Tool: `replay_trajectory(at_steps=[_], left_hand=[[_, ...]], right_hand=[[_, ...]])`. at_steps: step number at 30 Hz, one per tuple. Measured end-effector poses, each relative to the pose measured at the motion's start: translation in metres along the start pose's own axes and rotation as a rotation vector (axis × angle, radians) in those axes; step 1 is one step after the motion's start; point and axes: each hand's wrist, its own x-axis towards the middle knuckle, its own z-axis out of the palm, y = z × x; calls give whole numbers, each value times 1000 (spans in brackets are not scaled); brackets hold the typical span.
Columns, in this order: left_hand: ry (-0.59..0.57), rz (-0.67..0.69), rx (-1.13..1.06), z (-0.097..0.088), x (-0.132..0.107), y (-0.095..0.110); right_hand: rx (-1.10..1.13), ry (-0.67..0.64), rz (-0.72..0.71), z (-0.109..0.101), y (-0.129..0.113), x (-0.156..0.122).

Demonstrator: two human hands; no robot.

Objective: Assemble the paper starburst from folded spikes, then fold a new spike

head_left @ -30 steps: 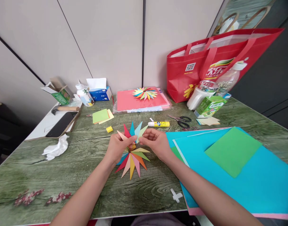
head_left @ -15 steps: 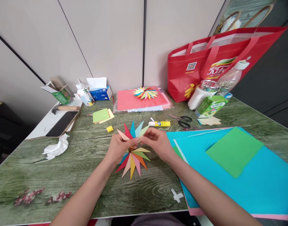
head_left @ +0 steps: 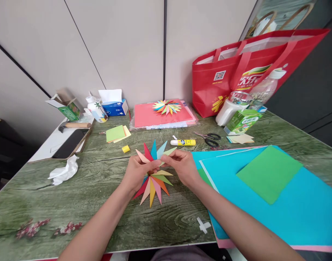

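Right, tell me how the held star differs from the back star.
The held star is in the left hand, while the right hand pinches its pale green point; the back star lies untouched on red paper.
The held star's spikes fan out with wide gaps; the back star's sit closely packed.
Fingers hide part of the held star; the back star is uncovered.
Both have multicoloured paper spikes.

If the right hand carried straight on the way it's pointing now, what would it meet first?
Beyond the pale green paper blade it pinches, the right hand would probably meet the light blue blade first. Depth is unclear, so the left hand, close by, might come first.
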Motion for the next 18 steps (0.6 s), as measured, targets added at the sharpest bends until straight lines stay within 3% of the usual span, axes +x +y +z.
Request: replay_trajectory(at_steps=[4,11,18], left_hand=[[-2,7,7,-2,1,-1],[-42,60,207,-5,2,2],[-59,110,248,-5,0,2]], right_hand=[[7,12,13,0,-2,-1],[-70,-65,24,-3,-1,0],[-115,-38,-35,-1,2,-3]])
